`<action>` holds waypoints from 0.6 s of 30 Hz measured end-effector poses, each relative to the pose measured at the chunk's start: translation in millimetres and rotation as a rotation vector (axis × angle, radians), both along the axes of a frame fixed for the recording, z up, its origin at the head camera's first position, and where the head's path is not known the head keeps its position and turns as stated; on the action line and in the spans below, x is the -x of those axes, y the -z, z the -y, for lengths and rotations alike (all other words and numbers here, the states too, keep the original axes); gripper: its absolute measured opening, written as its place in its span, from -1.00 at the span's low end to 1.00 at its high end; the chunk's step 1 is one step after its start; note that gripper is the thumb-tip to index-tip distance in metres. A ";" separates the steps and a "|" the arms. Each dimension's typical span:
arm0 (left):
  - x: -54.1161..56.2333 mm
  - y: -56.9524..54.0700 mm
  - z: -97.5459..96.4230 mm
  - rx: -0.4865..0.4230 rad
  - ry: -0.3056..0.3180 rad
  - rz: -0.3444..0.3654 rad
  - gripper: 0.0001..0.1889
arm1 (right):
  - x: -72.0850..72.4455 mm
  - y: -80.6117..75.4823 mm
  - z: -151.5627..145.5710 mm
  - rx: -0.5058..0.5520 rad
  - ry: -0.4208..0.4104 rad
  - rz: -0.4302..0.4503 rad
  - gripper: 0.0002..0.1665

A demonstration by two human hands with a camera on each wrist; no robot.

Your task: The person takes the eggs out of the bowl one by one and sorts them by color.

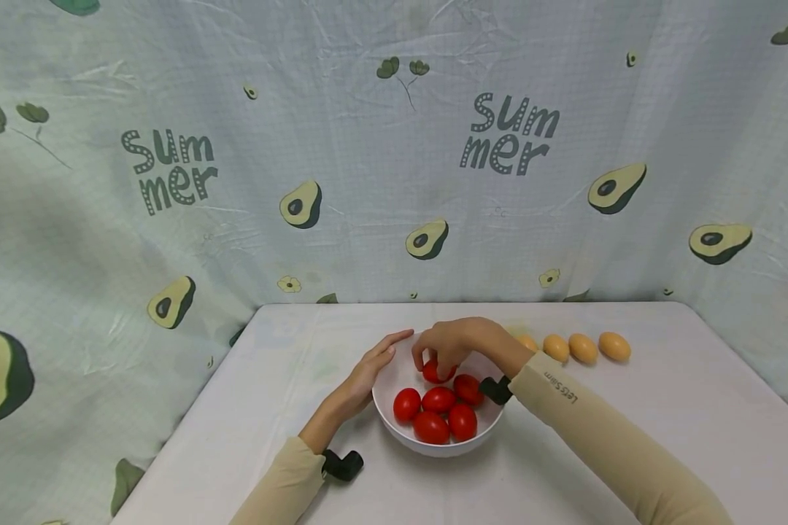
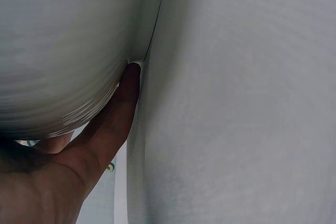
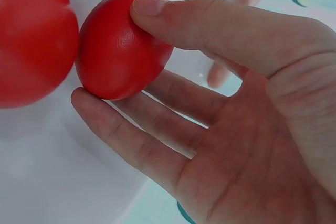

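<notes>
A white bowl (image 1: 443, 450) stands mid-table with several smooth red eggs (image 1: 431, 428) in it. At its left side my left hand (image 1: 362, 379) rests against the outer wall, fingers fairly straight; the left wrist view shows a finger (image 2: 123, 103) along the bowl's curved side (image 2: 68, 51). My right hand (image 1: 456, 343) reaches into the bowl from the right. Its thumb and fingers pinch one red egg (image 3: 123, 43) at the back of the bowl. In the right wrist view the thumb lies on top of that egg and the fingertips below, with other red eggs (image 3: 31, 40) beside it.
Several orange-yellow eggs (image 1: 583, 348) lie in a row at the back right of the white table (image 1: 630, 437), one partly hidden by the right arm. A pale cloth (image 1: 368, 146) printed with avocados hangs behind the table. A black band (image 1: 343, 465) sits on the left wrist.
</notes>
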State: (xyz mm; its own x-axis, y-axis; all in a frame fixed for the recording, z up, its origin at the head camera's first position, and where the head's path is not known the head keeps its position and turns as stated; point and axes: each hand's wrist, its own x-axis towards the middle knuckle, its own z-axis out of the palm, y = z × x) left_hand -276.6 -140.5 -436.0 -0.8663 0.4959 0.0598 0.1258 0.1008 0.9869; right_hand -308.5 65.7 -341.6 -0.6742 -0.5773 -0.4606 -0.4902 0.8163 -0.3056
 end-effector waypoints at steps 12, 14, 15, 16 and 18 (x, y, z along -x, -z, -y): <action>-0.5 1.0 1.2 0.003 -0.024 0.005 -0.46 | -7.5 -16.1 -13.8 0.079 -0.059 -0.055 -0.61; -0.6 1.2 0.7 0.004 -0.026 0.010 -0.46 | -9.0 -18.0 -17.2 0.098 -0.056 -0.053 -0.61; -0.6 1.4 0.6 0.006 -0.026 0.009 -0.46 | -10.1 -19.0 -19.1 0.107 -0.052 -0.050 -0.60; -0.5 1.7 0.4 0.006 -0.024 0.009 -0.46 | -10.9 -19.9 -21.0 0.115 -0.050 -0.050 -0.60; -0.6 1.8 0.2 0.011 -0.029 0.013 -0.47 | -12.6 -21.6 -25.2 0.132 -0.048 -0.044 -0.57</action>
State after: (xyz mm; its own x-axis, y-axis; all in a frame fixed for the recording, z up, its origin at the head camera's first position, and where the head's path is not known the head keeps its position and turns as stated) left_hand -276.1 -140.7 -437.7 -0.8808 0.4715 0.0428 0.1095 0.1148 0.9873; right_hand -295.8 91.0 -320.0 -0.6626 -0.6629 -0.3487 -0.5428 0.7458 -0.3863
